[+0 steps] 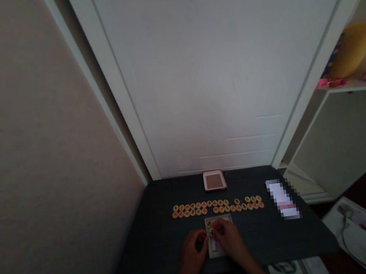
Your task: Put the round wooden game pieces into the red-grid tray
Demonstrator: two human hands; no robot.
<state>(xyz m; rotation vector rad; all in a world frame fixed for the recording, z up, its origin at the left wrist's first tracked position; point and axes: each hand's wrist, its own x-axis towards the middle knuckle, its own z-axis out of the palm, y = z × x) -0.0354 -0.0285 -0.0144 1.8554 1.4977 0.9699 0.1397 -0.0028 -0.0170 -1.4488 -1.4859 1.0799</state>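
A small, pale open box [212,255] lies near the front of the dark table, with a pinkish patch inside. In its upper left part sits a round wooden game piece [209,224] with a dark mark. My right hand [230,237] reaches over the box, thumb and fingers pinched on another round piece [211,232] just below the first. At the box's left wall, my left hand [193,247] is closed, its thumb and fingertips touching the edge. Beyond the box, two rows of round pieces [198,206] lie face up, some with red marks and others dark, with gaps.
A shallow lid-like tray [214,181] with a brown middle lies at the table's back. On the right of the table [143,244] is a blurred phone-like object [282,199]. White panels rise behind; a shelf [356,82] and a white item with a cable [365,234] are at right.
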